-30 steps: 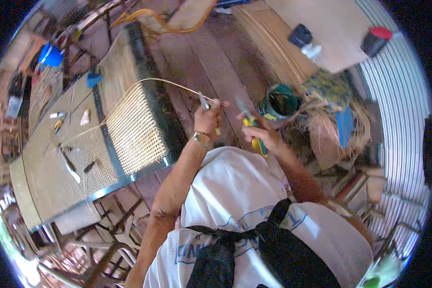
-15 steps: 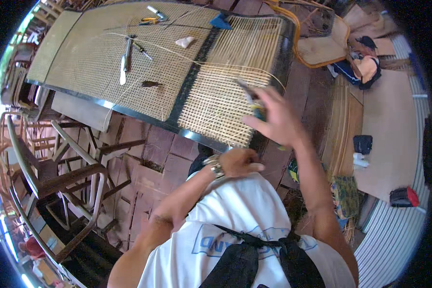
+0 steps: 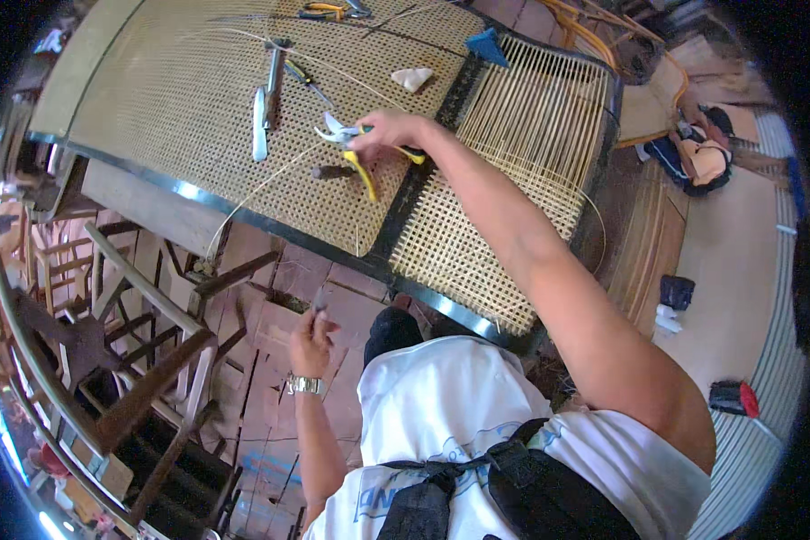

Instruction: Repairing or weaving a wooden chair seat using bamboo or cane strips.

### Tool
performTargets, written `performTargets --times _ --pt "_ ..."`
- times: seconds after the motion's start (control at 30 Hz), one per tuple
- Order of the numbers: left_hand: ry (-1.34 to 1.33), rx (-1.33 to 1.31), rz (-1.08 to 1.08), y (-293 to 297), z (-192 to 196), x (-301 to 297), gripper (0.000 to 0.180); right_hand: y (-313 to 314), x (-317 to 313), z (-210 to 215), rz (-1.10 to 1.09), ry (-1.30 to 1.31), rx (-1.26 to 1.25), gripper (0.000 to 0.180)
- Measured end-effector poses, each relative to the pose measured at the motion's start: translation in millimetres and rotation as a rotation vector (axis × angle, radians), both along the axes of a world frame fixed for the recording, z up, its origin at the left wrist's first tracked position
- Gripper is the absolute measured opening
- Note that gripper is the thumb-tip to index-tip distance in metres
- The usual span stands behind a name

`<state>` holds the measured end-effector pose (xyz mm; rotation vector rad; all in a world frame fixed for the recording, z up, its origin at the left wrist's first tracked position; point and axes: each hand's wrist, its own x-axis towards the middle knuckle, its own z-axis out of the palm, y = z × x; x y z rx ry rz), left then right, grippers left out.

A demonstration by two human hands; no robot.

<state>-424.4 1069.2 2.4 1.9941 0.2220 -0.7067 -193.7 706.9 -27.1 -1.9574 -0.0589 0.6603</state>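
My right hand [image 3: 389, 131] reaches out over a woven cane panel [image 3: 198, 117] and holds yellow-handled cutters [image 3: 355, 153] just above its surface. My left hand [image 3: 310, 337], with a watch on the wrist, is down below the panel's near edge, its fingers pinched on a small dark piece I cannot make out. A thin cane strand [image 3: 261, 184] curves from the panel's middle toward the near edge. The panel's right section [image 3: 522, 171] is only partly woven, showing open strands.
On the panel lie a long metal tool [image 3: 263, 108], a small dark awl [image 3: 331, 171], a pale wedge [image 3: 412, 79], a blue piece [image 3: 488, 45] and more tools at the far edge. Wooden chair frames [image 3: 108, 360] stack at my left. Cane coils and bags lie at far right.
My right hand has reached farther left across the panel with the cutters. My left hand has dropped below the panel's edge. The view has turned slightly.
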Motion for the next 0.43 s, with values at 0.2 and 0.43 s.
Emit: performTargets --times 0.2,0.43 --pt "-0.191 -0.007 0.042 -29 1 64 0.032 10 -19 23 -0.389 -0.394 -0.264 0.046" --pt "-0.398 -0.023 -0.344 -91 -32 100 0.022 -157 -218 113 -1.215 -0.050 -0.354 0.028"
